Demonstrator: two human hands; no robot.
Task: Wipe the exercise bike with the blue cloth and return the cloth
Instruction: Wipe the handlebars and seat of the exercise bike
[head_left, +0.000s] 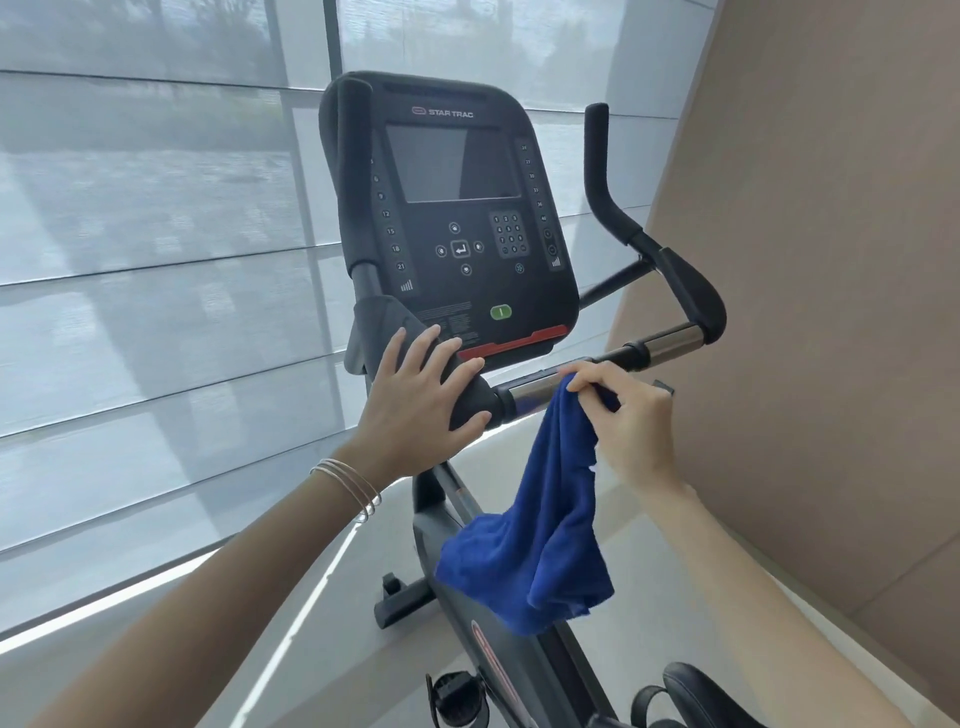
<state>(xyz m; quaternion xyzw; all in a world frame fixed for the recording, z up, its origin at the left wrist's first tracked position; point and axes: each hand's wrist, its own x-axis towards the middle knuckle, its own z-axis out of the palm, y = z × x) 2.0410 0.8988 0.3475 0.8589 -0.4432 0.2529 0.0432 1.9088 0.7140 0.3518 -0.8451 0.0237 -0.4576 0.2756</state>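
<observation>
Blue cloth (524, 545) hangs pinched in my right hand (628, 426), beside the chrome handlebar (535, 388) | my left hand (421, 410) rests flat, fingers spread, on the padded grip (475, 392) | best to bunch it first, then wipe lengthwise.

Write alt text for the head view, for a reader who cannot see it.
A person's right hand pinches a blue cloth that hangs by the chrome handlebar of an exercise bike, while the left hand rests, fingers spread, on the black grip below the dark console. Shaded windows stand behind the bike.
</observation>
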